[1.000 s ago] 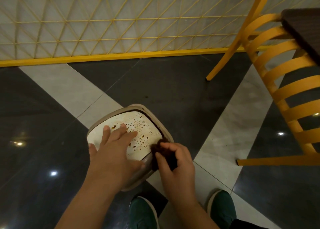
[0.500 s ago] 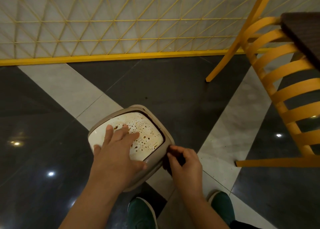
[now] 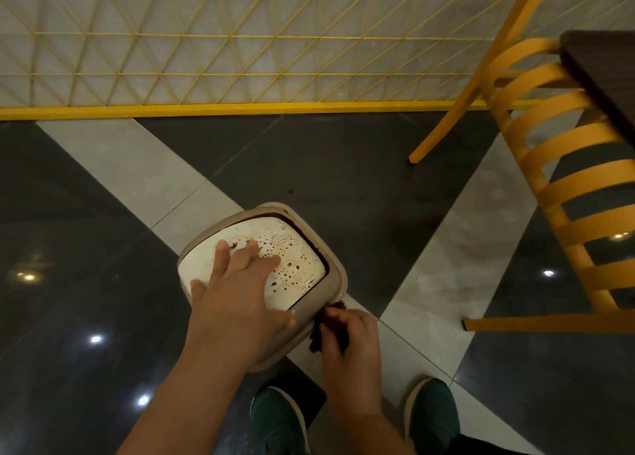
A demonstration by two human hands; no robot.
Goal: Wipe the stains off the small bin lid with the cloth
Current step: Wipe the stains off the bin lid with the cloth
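- The small bin lid [image 3: 295,255] is sitting on top of its bin on the floor, just in front of the person's feet, straddling a pale diagonal stripe [image 3: 137,165] and the dark tiles [image 3: 343,165] around it.
- The lid's white inner panel is showing brown stains [image 3: 292,265] as spots and rings, thickest over its middle and right part; a beige rim [image 3: 338,276] is framing the panel.
- The left hand [image 3: 237,300] is lying flat on the lid's near-left part, fingers straight and slightly spread, fingertips reaching the edge of the stained patch, thumb stretching along the near rim.
- The dark cloth [image 3: 326,331] is bunching at the lid's near-right corner, touching the outside of the rim below the panel.
- The right hand [image 3: 350,341] is gripping that cloth, fingers curling round it with the thumb and forefinger pinching its upper end against the rim.
- Two green shoes are standing right behind the bin: the left shoe [image 3: 278,420] partly under the left forearm, the right shoe [image 3: 433,410] just beside the right wrist.
- A yellow slatted chair [image 3: 563,196] is standing well apart on the right, with the corner of a dark table [image 3: 604,73] poking in above it.
- A yellow lattice screen [image 3: 240,35] over a yellow base bar is running across the far side of the floor.
- Ceiling lights are glinting as bright dots on the glossy dark tiles at left and right.
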